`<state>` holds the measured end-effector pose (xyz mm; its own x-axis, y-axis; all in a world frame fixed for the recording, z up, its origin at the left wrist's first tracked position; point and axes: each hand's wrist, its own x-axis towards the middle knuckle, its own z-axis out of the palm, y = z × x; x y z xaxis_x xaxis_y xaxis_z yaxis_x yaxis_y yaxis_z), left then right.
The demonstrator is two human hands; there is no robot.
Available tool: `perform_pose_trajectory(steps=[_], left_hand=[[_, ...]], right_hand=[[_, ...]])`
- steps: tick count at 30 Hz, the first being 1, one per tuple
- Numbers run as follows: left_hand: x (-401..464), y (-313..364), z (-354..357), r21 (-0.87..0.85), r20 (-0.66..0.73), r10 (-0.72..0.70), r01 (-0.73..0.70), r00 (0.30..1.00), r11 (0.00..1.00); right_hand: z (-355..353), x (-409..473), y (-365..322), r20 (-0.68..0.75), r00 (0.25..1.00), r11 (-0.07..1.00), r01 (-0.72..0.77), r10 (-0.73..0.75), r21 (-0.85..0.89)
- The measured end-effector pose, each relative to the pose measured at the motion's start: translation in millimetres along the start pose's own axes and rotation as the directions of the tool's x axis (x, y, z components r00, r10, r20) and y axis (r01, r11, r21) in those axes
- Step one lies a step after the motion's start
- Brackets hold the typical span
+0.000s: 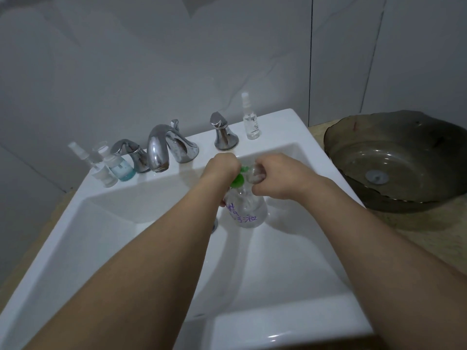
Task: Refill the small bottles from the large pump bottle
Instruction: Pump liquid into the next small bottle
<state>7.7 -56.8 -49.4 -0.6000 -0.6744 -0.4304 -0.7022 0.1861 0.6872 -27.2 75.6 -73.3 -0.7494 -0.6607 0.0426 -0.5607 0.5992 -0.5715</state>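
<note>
Sink [141, 238]: pump bottle [249, 210] held above the basin. Left hand [222, 165] curled over the green pump [238, 179]; right hand [271, 178] grips a small clear bottle [255, 173], probably at the nozzle (view blocked).
Risk: mouth off the nozzle, liquid runs into the basin.
Nearby: grey bowl [394, 160] right; faucet [164, 147]; three small bottles [111, 165] left ledge, one [250, 117] behind. None obstructs.

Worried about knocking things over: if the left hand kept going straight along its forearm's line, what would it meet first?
Probably the right tap handle on the sink ledge, beyond the left hand; depth is unclear from this view.
</note>
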Motion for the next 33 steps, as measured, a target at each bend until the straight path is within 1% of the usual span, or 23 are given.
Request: perform_pose_trajectory(steps=[3,6,8,11,14,18,21,24,30,33], left_hand=[[-2,-1,-1,0.045,-0.023,0.048,-0.047,0.999,0.998],[-2,-2,-3,0.107,-0.021,0.094,-0.091,0.995,0.99],[-2,-2,-5,0.101,-0.003,0.087,-0.086,0.996,0.991],[0,0,-4,0.059,0.024,0.066,-0.067,0.998,0.996],[-4,2,-7,0.105,0.082,0.02,-0.029,0.996,0.994],[-6,8,-18,0.163,0.138,-0.102,0.079,0.985,0.984],[1,11,-23,0.221,0.16,-0.12,0.083,0.98,0.972],[5,13,-24,0.237,0.179,-0.128,0.084,0.975,0.968],[-1,12,-20,0.235,0.148,-0.094,0.057,0.985,0.97],[-5,8,-11,0.172,0.072,-0.014,0.001,0.997,0.985]], right_hand=[[0,2,0,-0.005,1.0,1.0,0.001,-0.001,-0.027],[2,4,-1,-0.007,1.0,1.0,0.007,-0.007,-0.012],[2,5,-1,-0.006,1.0,1.0,0.01,-0.01,-0.01],[3,4,0,-0.007,1.0,1.0,0.008,-0.008,-0.017],[3,3,-1,-0.023,1.0,1.0,0.004,-0.005,-0.022],[-2,1,-4,-0.071,0.997,1.0,0.003,-0.005,-0.028],[-4,0,-7,-0.09,0.996,0.999,0.015,-0.018,-0.031],[-5,-1,-7,-0.085,0.996,0.999,0.022,-0.024,-0.028],[-5,-1,-7,-0.079,0.997,1.0,0.017,-0.018,-0.02],[-4,-1,-5,-0.061,0.998,1.0,0.011,-0.013,-0.02]])
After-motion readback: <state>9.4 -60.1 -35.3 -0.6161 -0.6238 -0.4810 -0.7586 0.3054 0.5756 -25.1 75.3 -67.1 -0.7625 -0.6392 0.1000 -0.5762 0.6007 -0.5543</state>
